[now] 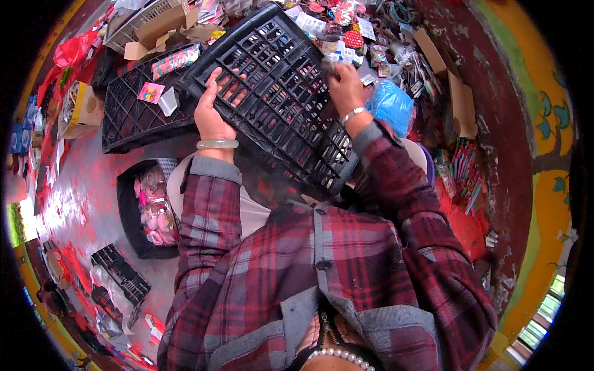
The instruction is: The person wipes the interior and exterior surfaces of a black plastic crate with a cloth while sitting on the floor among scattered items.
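Observation:
A black plastic crate (pixel 269 93) with a lattice base is tilted up in front of me, and loose items show through its gaps. At its left edge my left hand (pixel 215 105) is closed on the crate, some fingers visible through the lattice. My right hand (pixel 346 93) is a closed fist by the crate's upper right side. A small greyish thing (pixel 328 67) shows at its fingertips, too blurred to name. Just right of that wrist lies a blue plastic-wrapped bundle (pixel 391 106).
Another black crate (pixel 127 114) stands at the left, with packets on it. Nearer, a black bin (pixel 127 210) holds pink bagged items. Cardboard boxes (pixel 80 108) line the left side. Several small packaged goods are heaped at the back right, beside a cardboard flap (pixel 461 102).

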`<state>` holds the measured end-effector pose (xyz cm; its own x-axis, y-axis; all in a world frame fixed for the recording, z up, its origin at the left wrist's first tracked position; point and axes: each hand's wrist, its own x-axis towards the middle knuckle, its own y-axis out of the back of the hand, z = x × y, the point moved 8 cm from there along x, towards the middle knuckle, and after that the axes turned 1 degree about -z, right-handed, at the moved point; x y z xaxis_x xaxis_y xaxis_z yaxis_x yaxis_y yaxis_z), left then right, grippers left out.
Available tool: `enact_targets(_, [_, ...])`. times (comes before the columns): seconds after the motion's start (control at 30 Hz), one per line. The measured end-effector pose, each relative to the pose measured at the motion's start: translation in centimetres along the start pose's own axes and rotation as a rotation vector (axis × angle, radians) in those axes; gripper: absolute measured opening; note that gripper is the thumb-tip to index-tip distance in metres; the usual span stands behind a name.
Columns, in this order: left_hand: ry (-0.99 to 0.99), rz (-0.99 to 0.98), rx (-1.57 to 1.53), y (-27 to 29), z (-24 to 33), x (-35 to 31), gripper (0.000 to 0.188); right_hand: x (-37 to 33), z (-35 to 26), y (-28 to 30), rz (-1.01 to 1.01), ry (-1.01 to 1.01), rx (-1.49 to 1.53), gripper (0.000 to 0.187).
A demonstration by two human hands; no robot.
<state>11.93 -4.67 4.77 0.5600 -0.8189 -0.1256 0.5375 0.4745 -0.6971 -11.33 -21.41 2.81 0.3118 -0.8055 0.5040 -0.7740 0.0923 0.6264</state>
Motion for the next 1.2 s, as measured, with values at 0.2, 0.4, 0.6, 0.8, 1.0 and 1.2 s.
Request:
enact_targets(0.2, [-0.013,-0.028,0.003,-0.8,0.0,0.3,0.035,3.4,-1.1,-2.4,0.075,0.295,-0.029,0.019])
enact_targets(0.4, [-0.037,0.027,-0.013,0.1,0.0,0.3,0.035,0.0,1.1,-1.5,0.022,0.226,-0.16,0.015])
enact_targets(0.6, [-0.042,-0.018,0.013,-0.6,0.0,0.3,0.034,-3.2,4.3,-1.7,0.0,-0.269,0.064,0.02])
enact_targets(0.8, [-0.078,0.042,0.052,0.0,0.1,0.3,0.036,-7.6,-5.2,-2.5,-0.187,-0.266,0.619,0.021])
enact_targets(1.0, [-0.066,0.042,0.028,1.0,-0.2,0.5,0.038,-8.8,-16.0,-2.4,-0.456,0.221,0.38,0.025])
enact_targets(1.2, [-0.049,0.091,0.049,0.9,0.2,0.2,0.035,-11.3,-14.7,-1.0,-0.49,0.386,0.346,0.025])
